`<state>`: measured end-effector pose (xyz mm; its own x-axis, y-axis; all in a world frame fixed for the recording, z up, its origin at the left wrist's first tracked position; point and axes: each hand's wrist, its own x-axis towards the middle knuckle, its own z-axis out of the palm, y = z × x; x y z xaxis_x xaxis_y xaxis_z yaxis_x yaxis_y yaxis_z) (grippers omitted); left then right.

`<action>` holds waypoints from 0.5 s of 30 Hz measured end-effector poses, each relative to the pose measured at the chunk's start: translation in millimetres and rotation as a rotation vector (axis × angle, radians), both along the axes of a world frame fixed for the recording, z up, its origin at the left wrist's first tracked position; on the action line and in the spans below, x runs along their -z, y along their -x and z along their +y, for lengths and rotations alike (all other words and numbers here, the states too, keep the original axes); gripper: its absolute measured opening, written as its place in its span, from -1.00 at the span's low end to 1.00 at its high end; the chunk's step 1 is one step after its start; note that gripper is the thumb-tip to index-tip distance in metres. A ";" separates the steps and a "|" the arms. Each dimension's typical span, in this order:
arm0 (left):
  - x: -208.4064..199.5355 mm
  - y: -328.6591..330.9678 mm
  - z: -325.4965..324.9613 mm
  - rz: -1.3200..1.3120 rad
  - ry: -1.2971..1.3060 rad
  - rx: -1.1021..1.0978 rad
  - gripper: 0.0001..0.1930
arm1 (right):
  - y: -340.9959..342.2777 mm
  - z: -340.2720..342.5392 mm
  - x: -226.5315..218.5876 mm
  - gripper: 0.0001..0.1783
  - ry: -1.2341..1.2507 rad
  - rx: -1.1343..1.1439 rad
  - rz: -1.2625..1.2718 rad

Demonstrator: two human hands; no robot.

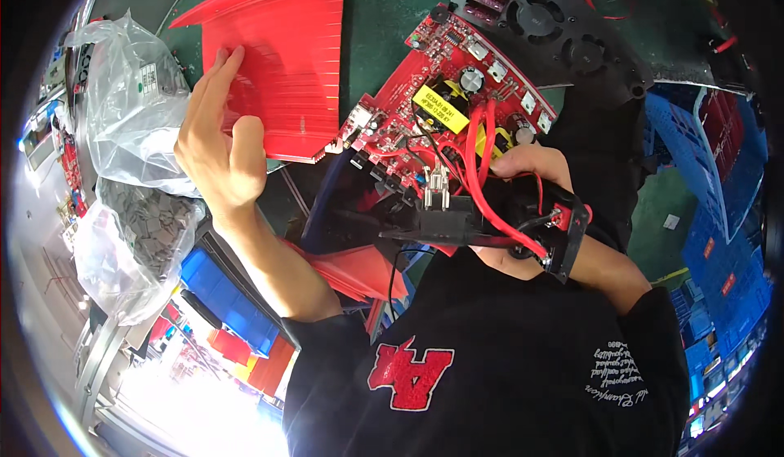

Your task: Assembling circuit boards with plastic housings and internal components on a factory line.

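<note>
A red finned metal housing [294, 73] lies on the green work surface at the upper left. My left hand [216, 147] is against its left side, fingers stretched out and the thumb apart. My right hand [535, 167] grips a red circuit board assembly [412, 81] at its near right side, partly hidden behind wires and black parts. On the board are a yellow-wrapped transformer [441, 109], a capacitor and thick red wires [474, 159]. The wires run to a black end panel [576, 240] by my right wrist.
A black plate with fan openings [563, 32] lies beyond the board. Clear plastic bags [122, 122] stand at the left, the lower holding small grey pieces [151, 224]. Blue crates [719, 269] are at the right. More red housings [351, 273] sit below my left forearm.
</note>
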<state>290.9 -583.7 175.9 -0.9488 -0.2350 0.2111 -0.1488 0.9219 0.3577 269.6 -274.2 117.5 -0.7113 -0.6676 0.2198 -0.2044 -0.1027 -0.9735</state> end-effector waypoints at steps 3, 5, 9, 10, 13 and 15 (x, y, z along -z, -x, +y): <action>-0.6 -0.4 -2.3 -0.019 0.000 -0.009 -0.40 | -9.6 -4.5 -2.4 -0.30 0.150 0.122 -0.208; -5.6 -1.2 -7.4 -0.018 -0.013 0.035 -0.39 | -15.5 1.8 -3.9 -0.39 0.172 0.090 -0.275; -11.3 -6.2 -20.5 -0.082 -0.055 0.021 -0.37 | -31.2 -3.2 16.1 -0.48 0.235 -0.136 -0.481; -10.8 -6.7 -22.0 -0.083 -0.054 0.018 -0.37 | -32.9 -7.5 16.7 -0.46 0.254 -0.088 -0.327; -6.0 -3.4 -24.8 -0.065 -0.043 0.040 -0.37 | -29.6 -14.4 17.9 -0.43 0.160 -0.005 -0.432; -2.4 -4.4 -25.1 -0.023 -0.052 0.061 -0.37 | -20.4 -23.4 13.1 -0.40 0.195 0.101 -0.016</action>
<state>295.3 -608.8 178.3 -0.9662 -0.1862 0.1783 -0.1012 0.9100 0.4021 290.0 -297.7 104.3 -0.7768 -0.5386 0.3264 -0.2082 -0.2695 -0.9402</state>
